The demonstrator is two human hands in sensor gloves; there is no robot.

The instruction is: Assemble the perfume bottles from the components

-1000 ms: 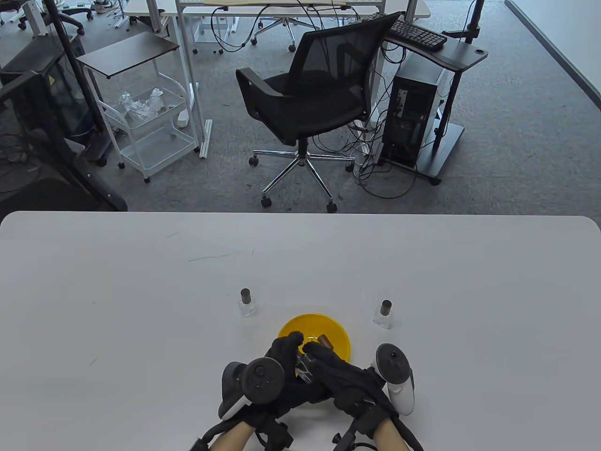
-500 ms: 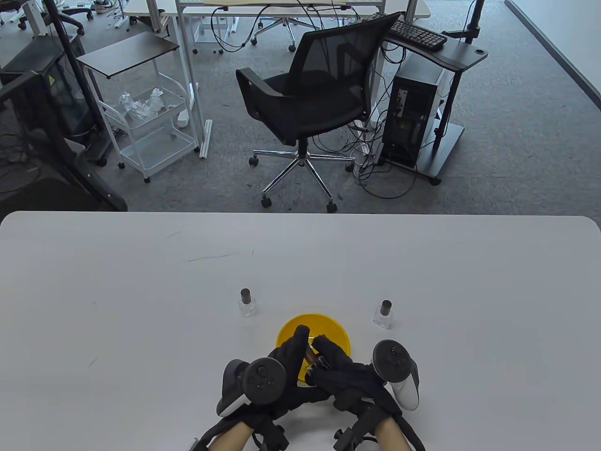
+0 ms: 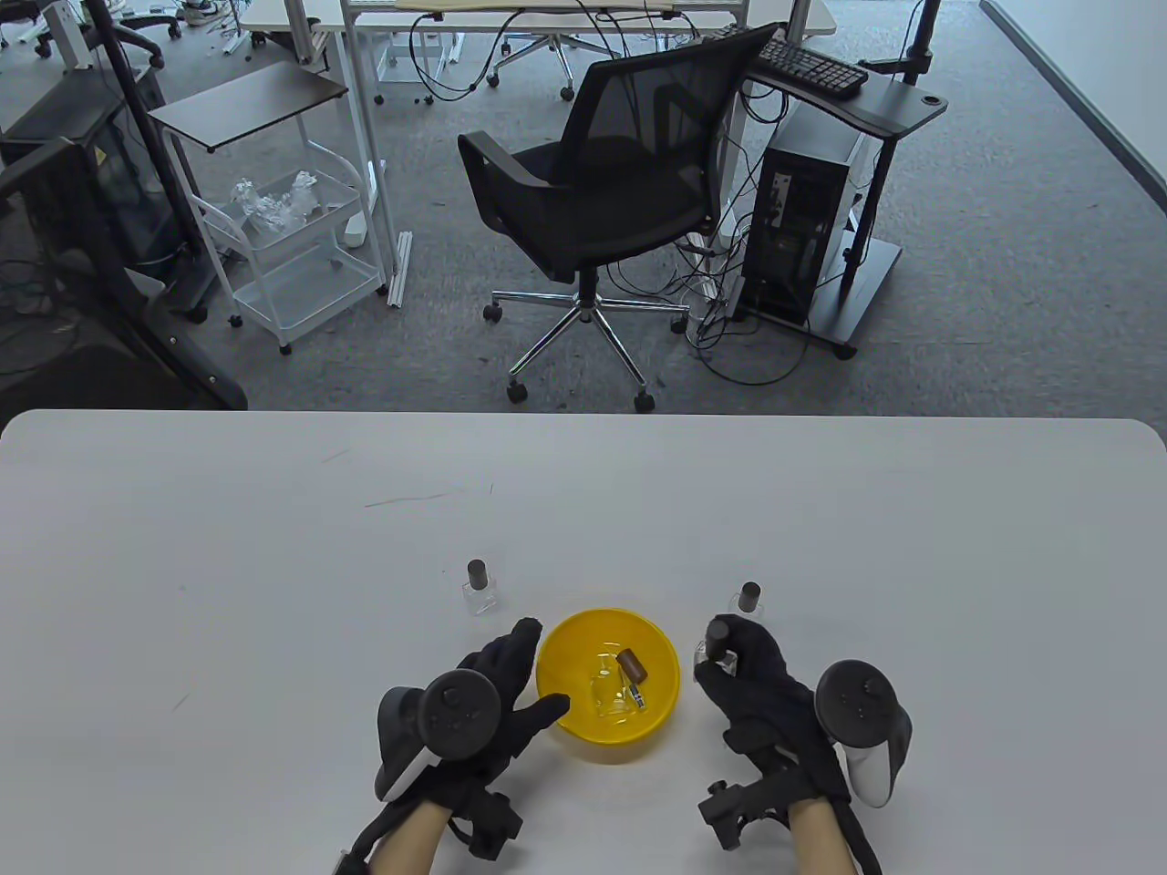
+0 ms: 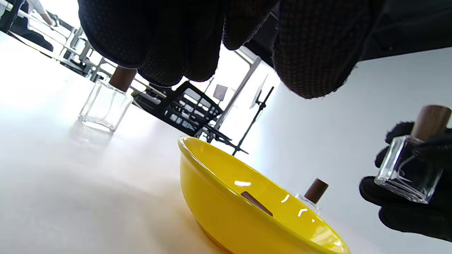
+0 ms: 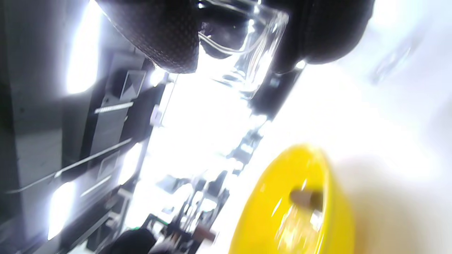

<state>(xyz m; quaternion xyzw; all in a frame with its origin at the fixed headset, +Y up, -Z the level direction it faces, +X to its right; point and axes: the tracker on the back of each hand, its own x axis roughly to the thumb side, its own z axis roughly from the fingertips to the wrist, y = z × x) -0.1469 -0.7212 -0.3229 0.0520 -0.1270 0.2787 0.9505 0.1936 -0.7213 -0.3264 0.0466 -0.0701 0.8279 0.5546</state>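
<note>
A yellow bowl sits near the table's front edge. In it lie a brown cap, a clear glass bottle and a small sprayer part. My right hand grips a capped clear bottle just right of the bowl, a little above the table. It shows in the left wrist view and the right wrist view. My left hand is open and empty at the bowl's left rim. Two capped bottles stand on the table, one to the left and one to the right.
The white table stretches wide on both sides. An office chair and desks stand beyond its far edge.
Both hands were together over the bowl on one bottle. Now they have parted: the right hand has carried the capped bottle to the right, and the left hand has let go and moved left.
</note>
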